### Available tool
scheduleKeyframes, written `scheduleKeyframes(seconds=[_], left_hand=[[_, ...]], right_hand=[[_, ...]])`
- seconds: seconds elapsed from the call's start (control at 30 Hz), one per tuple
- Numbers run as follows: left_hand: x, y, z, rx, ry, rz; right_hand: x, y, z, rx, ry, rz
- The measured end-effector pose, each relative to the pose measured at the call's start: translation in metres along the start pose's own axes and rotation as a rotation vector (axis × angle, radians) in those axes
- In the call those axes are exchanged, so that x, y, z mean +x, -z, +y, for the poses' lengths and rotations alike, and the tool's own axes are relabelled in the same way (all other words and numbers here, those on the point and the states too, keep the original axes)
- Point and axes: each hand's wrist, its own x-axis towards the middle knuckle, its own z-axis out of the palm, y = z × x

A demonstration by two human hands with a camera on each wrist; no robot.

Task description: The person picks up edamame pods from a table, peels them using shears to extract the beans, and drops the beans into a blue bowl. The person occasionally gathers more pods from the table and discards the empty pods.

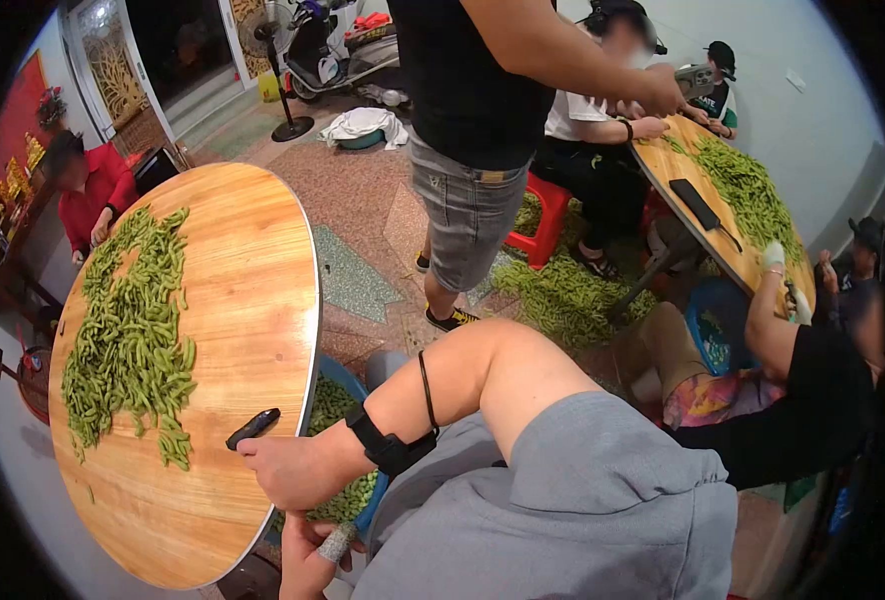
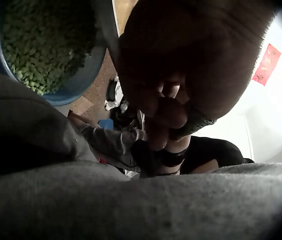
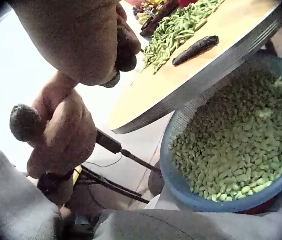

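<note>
In the head view my right hand is at the near edge of the wooden table, beside a dark, elongated object. Below it is my left hand, with a grey wrap on its thumb. The right wrist view has my right hand with bent, dark-tipped fingers above my left hand, whose fingers are curled. My left hand looms dark in the left wrist view. Whether either hand holds anything is hidden. Green pods lie heaped on the table.
A blue basin of shelled beans stands beside the table edge. Behind it a person in grey shorts stands. Several people sit around, some at a second table with pods. More pods cover the floor near a red stool.
</note>
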Motion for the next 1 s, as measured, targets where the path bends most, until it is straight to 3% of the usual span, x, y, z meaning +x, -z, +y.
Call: scheduleKeyframes(seconds=[0.07, 0.27, 0.33, 0.4, 0.47, 0.5, 0.57, 0.77, 0.83, 0.87, 1.0], left_hand=[[0.0, 0.0, 0.002, 0.002, -0.005, 0.014], [-0.001, 0.001, 0.004, -0.013, -0.01, 0.001], [0.006, 0.007, -0.003, -0.079, 0.086, -0.052], [0.016, 0.014, -0.018, -0.072, 0.041, -0.071], [0.017, 0.017, -0.025, -0.061, -0.006, -0.094], [0.015, 0.012, -0.013, -0.076, -0.046, -0.015], [0.009, 0.001, 0.008, -0.082, -0.085, 0.057], [-0.027, -0.002, 0.028, -0.005, -0.173, 0.099], [-0.039, 0.003, 0.038, -0.05, -0.123, 0.25], [-0.038, 0.001, 0.037, 0.031, -0.16, 0.352], [-0.005, 0.005, 0.024, 0.612, -0.396, 0.332]], right_hand=[[0.001, -0.001, -0.001, 0.109, -0.04, 0.076], [0.003, 0.001, -0.005, 0.086, -0.028, 0.066], [0.003, 0.001, -0.007, 0.082, -0.035, 0.092], [0.005, -0.002, -0.01, 0.08, -0.045, 0.12], [0.01, -0.009, -0.013, 0.086, -0.117, 0.263], [0.012, -0.012, -0.014, 0.083, -0.122, 0.266], [0.013, -0.015, -0.014, 0.205, -0.187, 0.471], [-0.011, 0.021, 0.002, 0.488, -0.228, 0.441], [-0.016, 0.023, 0.005, 0.47, -0.28, 0.453], [-0.018, 0.023, 0.005, 0.452, -0.323, 0.463], [-0.01, 0.017, -0.011, 0.432, -0.246, 0.464]])
